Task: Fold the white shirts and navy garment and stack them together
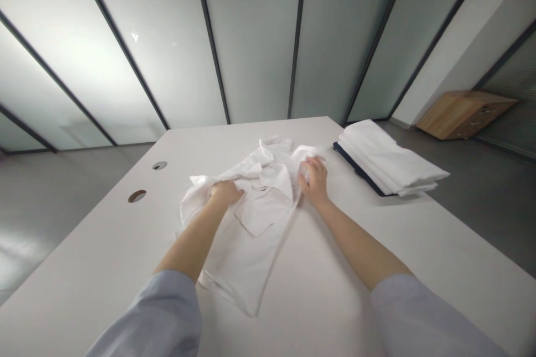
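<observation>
A crumpled white shirt (pixel 247 251) lies on the white table in front of me, its chest pocket facing up and its collar area bunched at the far end. My left hand (pixel 226 192) is closed on the cloth at the shirt's left side, with the thumb pointing right and the other fingers partly hidden by fabric. On the opposite side, my right hand (pixel 315 179) has its fingers curled around a bunched part of the same shirt near the far right.
A stack of folded white cloth (pixel 385 159) rests at the table's right edge, with a dark navy folded piece (pixel 362 173) beneath it. Two round holes pierce the tabletop (pixel 138 251) on the left. A wooden cabinet (pixel 464 114) stands on the floor beyond, near frosted glass panels (pixel 251 39).
</observation>
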Demonstrator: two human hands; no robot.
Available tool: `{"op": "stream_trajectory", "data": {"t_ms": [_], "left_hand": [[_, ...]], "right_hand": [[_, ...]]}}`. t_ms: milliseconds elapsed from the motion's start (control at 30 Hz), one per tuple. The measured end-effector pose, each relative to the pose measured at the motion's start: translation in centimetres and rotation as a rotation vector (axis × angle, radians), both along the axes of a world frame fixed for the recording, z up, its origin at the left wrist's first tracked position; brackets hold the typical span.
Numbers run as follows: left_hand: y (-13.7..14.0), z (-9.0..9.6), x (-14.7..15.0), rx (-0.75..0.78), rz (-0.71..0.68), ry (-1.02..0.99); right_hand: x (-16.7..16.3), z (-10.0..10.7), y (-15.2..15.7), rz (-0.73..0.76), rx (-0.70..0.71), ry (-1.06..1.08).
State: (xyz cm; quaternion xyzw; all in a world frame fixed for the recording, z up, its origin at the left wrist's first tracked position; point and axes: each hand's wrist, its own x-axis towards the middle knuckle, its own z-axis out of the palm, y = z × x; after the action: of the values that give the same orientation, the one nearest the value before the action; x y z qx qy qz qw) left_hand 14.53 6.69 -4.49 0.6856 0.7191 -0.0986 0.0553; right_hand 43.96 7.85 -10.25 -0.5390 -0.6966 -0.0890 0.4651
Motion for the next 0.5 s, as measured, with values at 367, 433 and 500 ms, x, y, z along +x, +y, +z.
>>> {"op": "stream_trajectory", "data": {"t_ms": [367,433,500], "left_hand": [[-0.8,-2.9,3.5,0.592,-0.222,-0.156],[-0.1,-3.3,3.2,0.628,-0.311,-0.140],[1.0,-3.5,2.8,0.558,-0.340,-0.151]], "right_hand": [[-2.2,0.3,-1.1,0.415,-0.561,-0.347],[-2.2,0.2,-1.0,0.425,-0.565,-0.331],[-2.3,0.1,-0.9,0.418,-0.562,-0.275]]}}
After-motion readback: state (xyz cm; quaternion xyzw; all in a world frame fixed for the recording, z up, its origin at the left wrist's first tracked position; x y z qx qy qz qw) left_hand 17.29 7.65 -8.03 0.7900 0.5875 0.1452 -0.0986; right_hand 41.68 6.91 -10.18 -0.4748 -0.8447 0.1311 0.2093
